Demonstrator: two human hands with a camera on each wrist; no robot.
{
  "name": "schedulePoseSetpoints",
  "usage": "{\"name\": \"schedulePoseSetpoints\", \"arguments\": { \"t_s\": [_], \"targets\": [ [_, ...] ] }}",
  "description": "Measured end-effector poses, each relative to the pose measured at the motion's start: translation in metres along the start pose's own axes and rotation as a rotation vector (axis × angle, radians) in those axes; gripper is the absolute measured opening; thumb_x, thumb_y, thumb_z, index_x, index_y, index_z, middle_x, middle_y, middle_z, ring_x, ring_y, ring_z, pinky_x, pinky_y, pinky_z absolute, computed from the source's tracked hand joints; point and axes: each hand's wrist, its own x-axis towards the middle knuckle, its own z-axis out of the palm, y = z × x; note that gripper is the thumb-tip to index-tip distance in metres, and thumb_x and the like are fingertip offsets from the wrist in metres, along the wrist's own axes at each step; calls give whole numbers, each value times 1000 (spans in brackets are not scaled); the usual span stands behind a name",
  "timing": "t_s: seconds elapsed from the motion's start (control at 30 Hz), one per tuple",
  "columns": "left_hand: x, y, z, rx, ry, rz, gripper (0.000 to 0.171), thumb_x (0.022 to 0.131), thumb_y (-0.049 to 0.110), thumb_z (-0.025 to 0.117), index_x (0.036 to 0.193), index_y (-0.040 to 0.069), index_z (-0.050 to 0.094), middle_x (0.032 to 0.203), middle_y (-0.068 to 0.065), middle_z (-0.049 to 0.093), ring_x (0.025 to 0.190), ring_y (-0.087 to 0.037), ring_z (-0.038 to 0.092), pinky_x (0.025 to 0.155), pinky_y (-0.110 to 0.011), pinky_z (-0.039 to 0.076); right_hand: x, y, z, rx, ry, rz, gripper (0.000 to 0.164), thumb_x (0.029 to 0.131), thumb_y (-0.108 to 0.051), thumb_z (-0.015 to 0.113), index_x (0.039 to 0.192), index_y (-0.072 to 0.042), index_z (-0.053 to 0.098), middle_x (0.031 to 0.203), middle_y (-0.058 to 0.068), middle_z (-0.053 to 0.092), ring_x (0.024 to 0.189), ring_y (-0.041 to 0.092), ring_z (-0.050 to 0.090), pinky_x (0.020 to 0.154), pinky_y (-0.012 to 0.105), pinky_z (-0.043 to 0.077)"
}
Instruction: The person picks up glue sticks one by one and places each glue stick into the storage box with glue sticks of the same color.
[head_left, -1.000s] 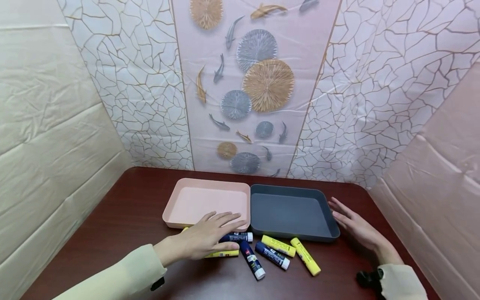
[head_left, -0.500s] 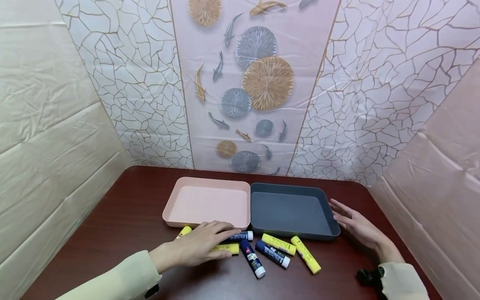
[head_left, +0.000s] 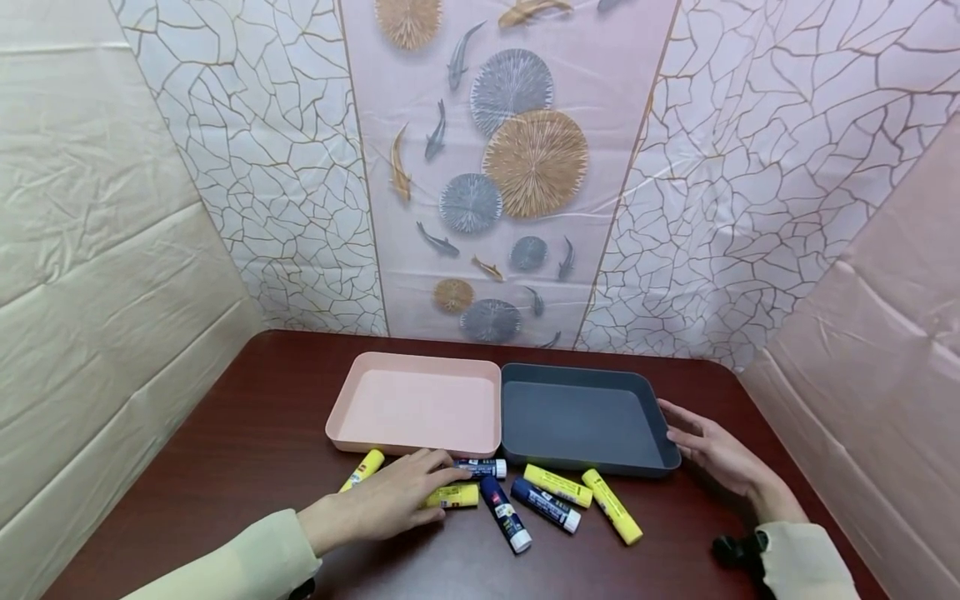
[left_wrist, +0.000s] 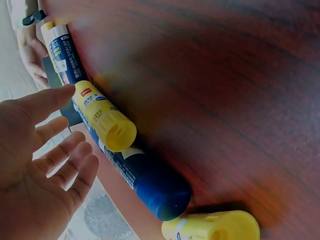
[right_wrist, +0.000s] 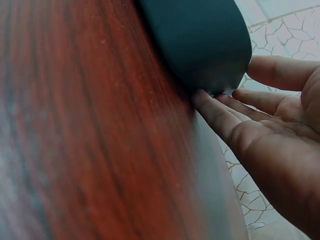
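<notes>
My left hand (head_left: pixel 382 502) hovers low over several glue sticks, its fingers loosely bent. In the left wrist view, the thumb tip is at one end of a yellow glue stick (left_wrist: pixel 102 112), apparently touching it. No finger wraps round that stick. Beyond it lies a navy glue stick (left_wrist: pixel 132 170), and another yellow glue stick (left_wrist: pixel 210 226) lies off to the side. My right hand (head_left: pixel 723 460) is at the right side of a dark grey tray (head_left: pixel 585 425). Its fairly straight fingertips touch the tray's outer wall in the right wrist view.
A pink tray (head_left: pixel 420 412) adjoins the grey one on its left. In front lie two navy glue sticks (head_left: pixel 546 505), a yellow one (head_left: pixel 557 487) and a slanted yellow one (head_left: pixel 612 508). Patterned cloth (head_left: pixel 300 167) hangs behind the dark red table (head_left: pixel 247 433).
My left hand has drawn back a little toward the left, uncovering more of the yellow and navy glue sticks. The right hand has stayed at the grey tray's side.
</notes>
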Motion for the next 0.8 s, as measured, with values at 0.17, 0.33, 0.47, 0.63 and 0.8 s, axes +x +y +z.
{"name": "schedulePoseSetpoints", "arguments": {
  "t_s": [0.17, 0.33, 0.47, 0.63, 0.8],
  "targets": [
    [-1, -2, 1, 6, 6, -11, 52, 96, 25, 78, 144, 15, 61, 121, 3, 57, 104, -8, 53, 94, -32, 50, 0, 1, -1, 8, 9, 9, 70, 111, -16, 51, 166, 0, 11, 166, 33, 17, 125, 0, 58, 98, 19, 49],
    [-3, -2, 3, -1, 14, -10, 51, 94, 21, 80, 141, 16, 62, 117, 5, 55, 100, -6, 52, 91, -28, 50, 0, 0, -3, 14, 8, 16, 71, 110, -16, 52, 166, -1, 11, 167, 31, 15, 125, 0, 57, 98, 19, 49],
    [-4, -1, 6, 18, 33, 10, 50, 92, 19, 82, 139, 15, 64, 113, 6, 54, 97, -7, 52, 86, -27, 50, 0, 0, -3, 14, -1, 5, 70, 111, -15, 51, 166, -1, 10, 167, 32, 14, 125, -1, 57, 99, 18, 49],
    [-3, -1, 7, 27, 11, -3, 49, 93, 19, 81, 139, 17, 63, 112, 7, 57, 96, -6, 52, 85, -27, 49, 0, 1, -2, 11, 3, 7, 71, 110, -16, 52, 166, -1, 10, 167, 32, 14, 124, -2, 57, 98, 18, 49],
    [-3, -2, 8, 42, -8, -12, 48, 94, 20, 80, 139, 18, 64, 111, 7, 58, 94, -5, 51, 83, -25, 48, 1, 2, -2, 8, 0, 8, 72, 110, -15, 52, 166, -1, 10, 167, 32, 14, 124, -2, 57, 98, 18, 49]
  ]
}}
